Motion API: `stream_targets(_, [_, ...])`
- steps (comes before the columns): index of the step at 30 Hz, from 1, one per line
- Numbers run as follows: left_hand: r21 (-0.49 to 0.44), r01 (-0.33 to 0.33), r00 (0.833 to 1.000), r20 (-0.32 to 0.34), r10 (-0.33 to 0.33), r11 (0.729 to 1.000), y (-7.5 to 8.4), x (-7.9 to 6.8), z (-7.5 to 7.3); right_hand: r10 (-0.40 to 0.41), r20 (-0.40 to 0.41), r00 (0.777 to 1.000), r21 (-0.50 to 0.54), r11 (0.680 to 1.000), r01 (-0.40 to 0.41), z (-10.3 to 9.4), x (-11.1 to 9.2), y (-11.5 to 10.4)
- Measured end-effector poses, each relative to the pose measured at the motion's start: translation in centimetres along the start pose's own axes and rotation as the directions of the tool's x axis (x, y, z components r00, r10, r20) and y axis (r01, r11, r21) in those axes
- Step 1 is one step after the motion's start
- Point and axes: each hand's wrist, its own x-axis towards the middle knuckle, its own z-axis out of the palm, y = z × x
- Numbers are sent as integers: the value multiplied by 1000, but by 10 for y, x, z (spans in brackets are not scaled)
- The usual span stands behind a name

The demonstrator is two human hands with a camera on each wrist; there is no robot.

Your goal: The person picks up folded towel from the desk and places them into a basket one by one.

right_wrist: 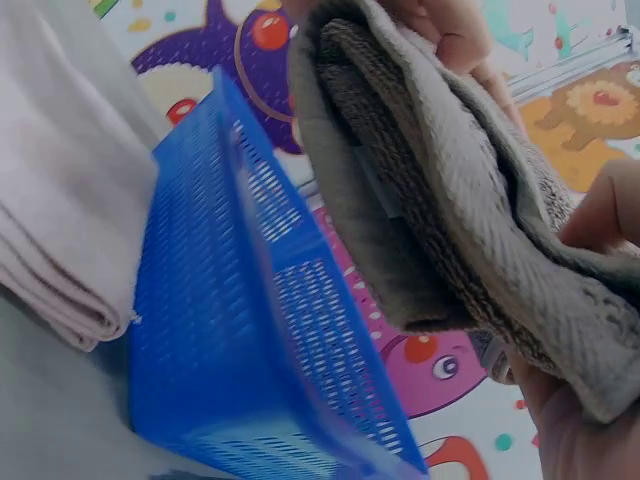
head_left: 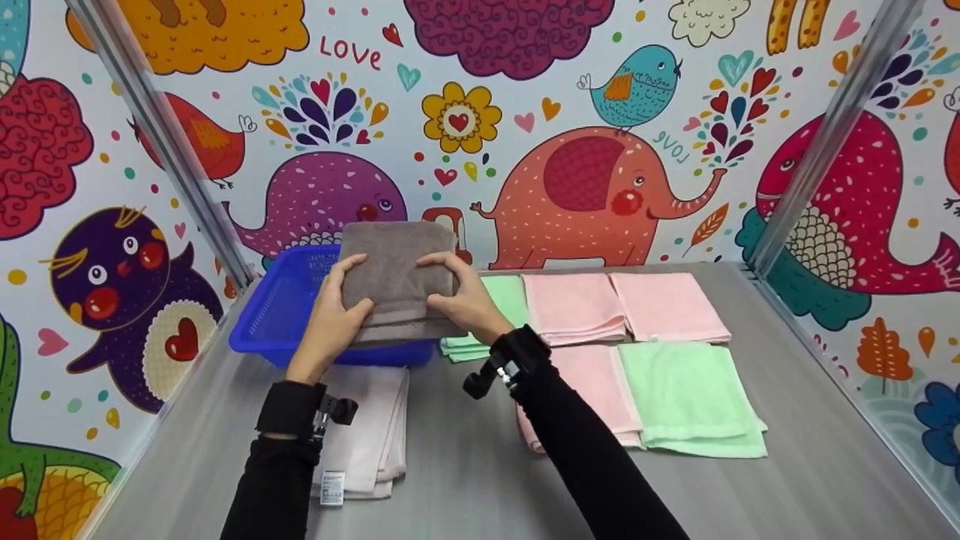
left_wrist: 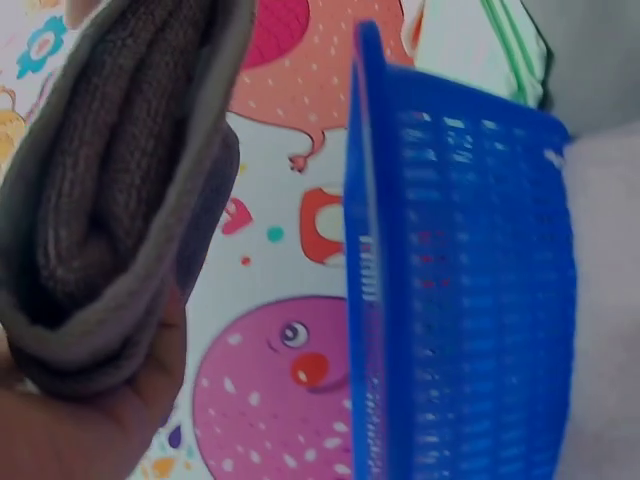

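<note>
Between both hands, a folded grey-brown towel [head_left: 397,274] is held up over the blue plastic basket [head_left: 262,330]. My left hand [head_left: 335,311] grips its left side, thumb on the near face. On the opposite side my right hand [head_left: 469,296] pinches the edge the same way. Seen from the left wrist, the towel [left_wrist: 120,170] shows its thick folded layers, with the basket [left_wrist: 470,280] beyond. In the right wrist view the towel [right_wrist: 440,180] has several folds, and fingers hold it at both ends. Most of the basket's inside is hidden behind the towel and hands.
A pale pinkish folded towel [head_left: 367,427] with a white tag [head_left: 332,487] lies in front of the basket. To the right, folded pink towels [head_left: 574,304] and green towels [head_left: 690,390] lie in rows on the grey table [head_left: 465,465]. Patterned walls with metal posts [head_left: 172,142] stand around.
</note>
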Motion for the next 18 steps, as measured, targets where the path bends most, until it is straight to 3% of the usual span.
stream_targets(5, [43, 71, 997, -13, -70, 997, -19, 6, -1, 34, -18, 999, -58, 998, -36, 13, 7, 16])
stream_targets(9, [68, 125, 992, 9, -126, 990, -34, 12, -1, 57, -43, 997, -163, 985, -64, 22, 11, 28])
stream_targets(14, [123, 187, 980, 51, -194, 975, -46, 16, -2, 33, -38, 999, -370, 928, -45, 32, 14, 38])
stream_targets(18, [154, 207, 975, 52, -217, 966, -52, 20, -1, 33, -33, 999, -456, 889, -44, 38, 15, 44])
